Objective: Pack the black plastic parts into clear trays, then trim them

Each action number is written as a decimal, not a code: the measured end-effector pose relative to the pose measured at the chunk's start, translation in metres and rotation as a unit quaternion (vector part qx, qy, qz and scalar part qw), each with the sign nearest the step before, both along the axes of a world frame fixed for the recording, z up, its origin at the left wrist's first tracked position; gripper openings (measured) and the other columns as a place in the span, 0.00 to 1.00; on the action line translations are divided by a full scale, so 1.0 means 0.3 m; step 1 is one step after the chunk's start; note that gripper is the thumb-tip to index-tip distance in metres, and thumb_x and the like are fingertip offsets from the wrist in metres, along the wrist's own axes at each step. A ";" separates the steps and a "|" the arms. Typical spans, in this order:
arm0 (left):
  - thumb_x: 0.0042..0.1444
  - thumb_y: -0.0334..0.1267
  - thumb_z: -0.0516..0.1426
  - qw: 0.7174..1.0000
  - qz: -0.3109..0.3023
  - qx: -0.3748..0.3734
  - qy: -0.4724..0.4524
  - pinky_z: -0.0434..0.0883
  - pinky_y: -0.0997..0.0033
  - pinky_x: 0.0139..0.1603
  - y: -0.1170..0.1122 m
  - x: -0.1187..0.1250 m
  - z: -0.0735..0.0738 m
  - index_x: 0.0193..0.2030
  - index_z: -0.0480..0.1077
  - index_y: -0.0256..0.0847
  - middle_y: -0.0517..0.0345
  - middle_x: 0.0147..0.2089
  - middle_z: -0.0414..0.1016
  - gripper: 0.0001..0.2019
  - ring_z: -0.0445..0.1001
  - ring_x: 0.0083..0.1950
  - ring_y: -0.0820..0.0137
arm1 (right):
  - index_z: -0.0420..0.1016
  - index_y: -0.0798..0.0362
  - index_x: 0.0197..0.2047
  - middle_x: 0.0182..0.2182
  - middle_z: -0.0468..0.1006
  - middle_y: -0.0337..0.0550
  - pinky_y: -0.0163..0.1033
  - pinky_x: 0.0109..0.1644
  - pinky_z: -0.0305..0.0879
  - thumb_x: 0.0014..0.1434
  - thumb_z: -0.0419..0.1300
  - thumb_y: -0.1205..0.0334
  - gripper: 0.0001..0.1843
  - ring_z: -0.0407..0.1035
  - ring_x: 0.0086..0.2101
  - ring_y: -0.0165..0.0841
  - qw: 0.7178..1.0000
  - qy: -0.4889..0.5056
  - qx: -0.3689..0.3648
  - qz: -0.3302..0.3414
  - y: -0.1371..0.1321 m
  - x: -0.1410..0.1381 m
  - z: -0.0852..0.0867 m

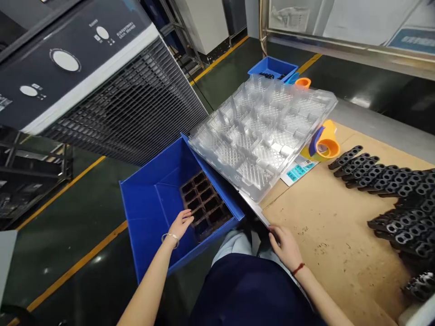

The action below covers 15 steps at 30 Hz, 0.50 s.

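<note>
My left hand (181,223), a bracelet at its wrist, hovers inside the deep blue bin (142,199) with its fingers apart and nothing in them. Beneath it, a dark tray with rectangular pockets (206,199) lies in the bin. My right hand (284,245), with a red cord at its wrist, rests on the near edge of the cardboard-covered table (326,217). Its thumb is apart from the fingers, and it holds nothing visible. A clear plastic moulded tray (253,140) lies tilted between the table corner and the bin's rim.
Rows of black perforated parts (384,176) cover the table's right side. An orange tape dispenser (328,140) and a printed label card (297,172) sit beside the clear tray. Farther off is a small blue bin (272,68). A large grilled machine (129,99) stands at upper left.
</note>
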<state>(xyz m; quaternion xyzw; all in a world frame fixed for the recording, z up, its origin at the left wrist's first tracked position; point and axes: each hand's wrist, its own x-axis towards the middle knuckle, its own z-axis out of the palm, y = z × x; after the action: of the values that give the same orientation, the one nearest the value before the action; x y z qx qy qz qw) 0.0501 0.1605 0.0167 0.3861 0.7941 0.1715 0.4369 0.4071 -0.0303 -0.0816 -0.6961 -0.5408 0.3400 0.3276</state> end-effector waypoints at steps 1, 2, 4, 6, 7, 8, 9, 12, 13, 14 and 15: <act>0.64 0.38 0.62 1.000 -0.024 -0.012 0.017 0.75 0.53 0.57 0.009 -0.023 -0.014 0.48 0.75 0.37 0.52 0.51 0.79 0.09 0.78 0.51 0.63 | 0.76 0.54 0.51 0.48 0.79 0.47 0.53 0.56 0.72 0.70 0.58 0.48 0.18 0.75 0.49 0.40 1.000 -0.017 0.012 0.002 0.038 -0.003 -0.010; 0.64 0.38 0.62 0.998 -0.048 -0.023 0.030 0.74 0.51 0.58 0.023 -0.044 -0.034 0.49 0.75 0.38 0.51 0.53 0.78 0.09 0.77 0.53 0.62 | 0.76 0.54 0.52 0.50 0.78 0.48 0.54 0.57 0.71 0.70 0.58 0.48 0.18 0.73 0.51 0.41 0.999 -0.037 0.023 0.000 0.075 -0.005 -0.023; 0.64 0.39 0.62 0.993 -0.100 -0.042 0.048 0.73 0.48 0.61 0.063 -0.083 -0.097 0.51 0.75 0.38 0.50 0.57 0.77 0.11 0.76 0.57 0.60 | 0.74 0.53 0.55 0.55 0.76 0.49 0.55 0.58 0.69 0.70 0.58 0.49 0.19 0.71 0.53 0.42 0.996 -0.084 0.038 -0.020 0.137 -0.008 -0.055; 0.64 0.40 0.62 0.985 -0.150 -0.058 0.058 0.71 0.45 0.63 0.108 -0.114 -0.188 0.53 0.74 0.39 0.48 0.61 0.75 0.14 0.73 0.61 0.58 | 0.71 0.54 0.58 0.57 0.73 0.51 0.56 0.59 0.69 0.71 0.56 0.48 0.21 0.70 0.55 0.44 0.988 -0.138 0.043 -0.052 0.177 -0.013 -0.093; 0.64 0.40 0.62 0.980 -0.174 -0.067 0.062 0.70 0.44 0.64 0.128 -0.127 -0.242 0.55 0.74 0.39 0.48 0.63 0.73 0.15 0.72 0.63 0.56 | 0.70 0.54 0.59 0.58 0.73 0.51 0.56 0.59 0.69 0.71 0.56 0.48 0.21 0.70 0.55 0.44 0.983 -0.168 0.041 -0.068 0.185 -0.016 -0.112; 0.63 0.40 0.62 0.975 -0.196 -0.078 0.066 0.68 0.42 0.65 0.145 -0.139 -0.299 0.57 0.73 0.39 0.47 0.65 0.72 0.17 0.70 0.65 0.55 | 0.71 0.54 0.58 0.57 0.73 0.51 0.56 0.58 0.69 0.71 0.55 0.47 0.21 0.70 0.55 0.44 0.976 -0.198 0.035 -0.083 0.187 -0.019 -0.131; 0.63 0.40 0.63 0.970 -0.216 -0.091 0.070 0.67 0.41 0.66 0.159 -0.150 -0.359 0.59 0.72 0.40 0.46 0.67 0.69 0.19 0.69 0.67 0.54 | 0.71 0.55 0.56 0.55 0.74 0.51 0.55 0.57 0.69 0.71 0.55 0.47 0.21 0.71 0.53 0.43 0.968 -0.229 0.025 -0.096 0.183 -0.021 -0.149; 0.63 0.41 0.63 0.953 -0.262 -0.128 0.085 0.62 0.36 0.70 0.185 -0.178 -0.544 0.66 0.67 0.42 0.45 0.74 0.60 0.25 0.62 0.72 0.49 | 0.73 0.55 0.48 0.45 0.76 0.47 0.50 0.50 0.71 0.69 0.56 0.43 0.22 0.72 0.44 0.39 0.940 -0.319 -0.018 -0.122 0.154 -0.012 -0.182; 0.63 0.41 0.63 0.947 -0.274 -0.139 0.091 0.59 0.34 0.71 0.193 -0.185 -0.605 0.68 0.65 0.43 0.45 0.76 0.56 0.28 0.59 0.73 0.48 | 0.73 0.55 0.46 0.42 0.75 0.45 0.48 0.47 0.70 0.68 0.56 0.41 0.23 0.72 0.41 0.37 0.929 -0.346 -0.035 -0.127 0.144 -0.005 -0.186; 0.63 0.42 0.63 0.941 -0.287 -0.149 0.099 0.56 0.33 0.72 0.202 -0.188 -0.665 0.69 0.63 0.43 0.46 0.77 0.53 0.29 0.55 0.75 0.46 | 0.72 0.55 0.44 0.39 0.74 0.44 0.46 0.44 0.70 0.68 0.56 0.40 0.24 0.70 0.38 0.36 0.918 -0.371 -0.050 -0.129 0.136 0.004 -0.186; 0.63 0.42 0.63 0.935 -0.300 -0.157 0.106 0.53 0.32 0.73 0.213 -0.190 -0.725 0.70 0.61 0.44 0.46 0.78 0.50 0.31 0.52 0.76 0.46 | 0.71 0.54 0.43 0.37 0.73 0.43 0.44 0.42 0.69 0.67 0.55 0.39 0.25 0.69 0.36 0.35 0.908 -0.393 -0.064 -0.128 0.130 0.012 -0.182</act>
<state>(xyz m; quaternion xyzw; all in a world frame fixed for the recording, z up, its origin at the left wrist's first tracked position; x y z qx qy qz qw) -0.0068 0.2245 -0.2007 0.5487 0.7002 -0.1363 0.4359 0.4107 0.0089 -0.1363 -0.8562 -0.5090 0.0283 0.0842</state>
